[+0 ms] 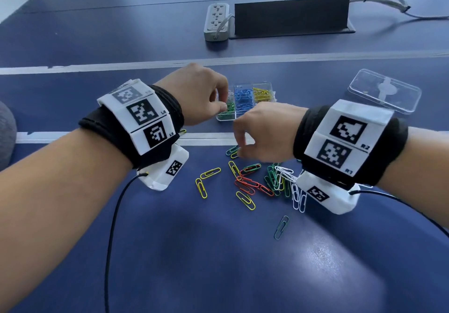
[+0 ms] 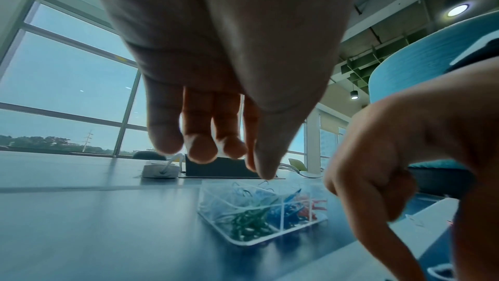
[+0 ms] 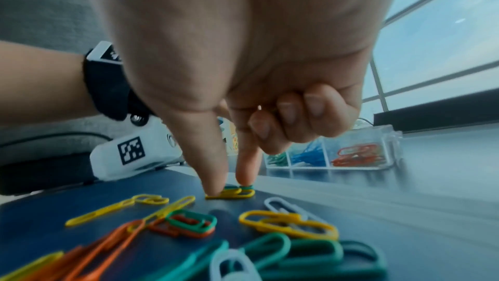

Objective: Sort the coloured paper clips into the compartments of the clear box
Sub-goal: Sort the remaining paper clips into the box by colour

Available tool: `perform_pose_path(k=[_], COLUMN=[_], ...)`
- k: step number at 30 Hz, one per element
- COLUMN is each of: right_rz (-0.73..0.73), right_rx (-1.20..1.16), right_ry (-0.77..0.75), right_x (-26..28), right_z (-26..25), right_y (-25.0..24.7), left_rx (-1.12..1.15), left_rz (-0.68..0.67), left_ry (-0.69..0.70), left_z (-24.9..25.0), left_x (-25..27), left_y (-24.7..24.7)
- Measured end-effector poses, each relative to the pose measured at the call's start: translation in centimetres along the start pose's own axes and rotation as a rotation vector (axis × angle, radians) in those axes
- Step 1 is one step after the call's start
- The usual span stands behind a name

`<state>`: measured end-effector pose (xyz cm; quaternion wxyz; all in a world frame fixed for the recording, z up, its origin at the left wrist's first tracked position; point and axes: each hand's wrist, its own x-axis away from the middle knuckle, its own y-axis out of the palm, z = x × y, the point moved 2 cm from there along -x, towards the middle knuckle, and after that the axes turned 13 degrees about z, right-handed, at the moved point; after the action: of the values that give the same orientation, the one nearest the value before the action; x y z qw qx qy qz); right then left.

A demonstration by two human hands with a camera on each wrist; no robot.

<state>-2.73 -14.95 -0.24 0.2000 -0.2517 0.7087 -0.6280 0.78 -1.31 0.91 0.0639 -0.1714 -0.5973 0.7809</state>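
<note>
The clear box (image 1: 272, 87) lies on the blue table, with green, blue, yellow and orange clips apart in its compartments (image 2: 243, 242) (image 3: 391, 136). My left hand (image 1: 224, 104) hovers over the box's near left corner, above the green clips. Its thumb and forefinger meet (image 2: 259, 173), and a thin loop of a paper clip shows just under them. My right hand (image 1: 237, 152) reaches down to the table in front of the box. Thumb and forefinger (image 3: 231, 185) pinch a yellow clip (image 3: 229, 195) with a green one on it. Loose clips (image 1: 257, 181) lie in a pile nearer me.
The box's clear lid (image 1: 385, 91) lies at the right. A power strip (image 1: 217, 20) and a black panel (image 1: 291, 16) with cables stand further back. One single clip (image 1: 281, 227) lies nearer me. White tape lines cross the table.
</note>
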Motion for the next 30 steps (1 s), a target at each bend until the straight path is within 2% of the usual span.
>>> perform_pose_path(k=[8,12,15,20,25,30], right_rz=[-0.050,-0.089,-0.117,-0.176,-0.131,-0.081], right_rx=[0.047,0.063,-0.020,0.038,0.039,0.014], right_ry=[-0.035,-0.007,0.054,-0.035,-0.087,-0.068], right_x=[-0.3,-0.2,-0.2,0.2,0.3,0.0], right_z=[-0.4,-0.3,0.0,0.0,-0.3,-0.9], right_y=[0.4,0.5,0.3,0.8,0.7,0.7], left_rx=[-0.170,-0.147,-0.122,-0.067,-0.018,0.014], left_rz=[-0.231,-0.228,-0.235,-0.215,-0.128,-0.271], left_ry=[-0.209,-0.270,-0.286,-0.296,-0.280,-0.258], left_z=[-3.4,-4.1,-4.0,-3.8,-2.9,-1.4], left_x=[2.5,3.3,3.7,4.2,4.9,6.5], left_y=[-0.1,-0.1,-0.2,-0.2,-0.5,0.1])
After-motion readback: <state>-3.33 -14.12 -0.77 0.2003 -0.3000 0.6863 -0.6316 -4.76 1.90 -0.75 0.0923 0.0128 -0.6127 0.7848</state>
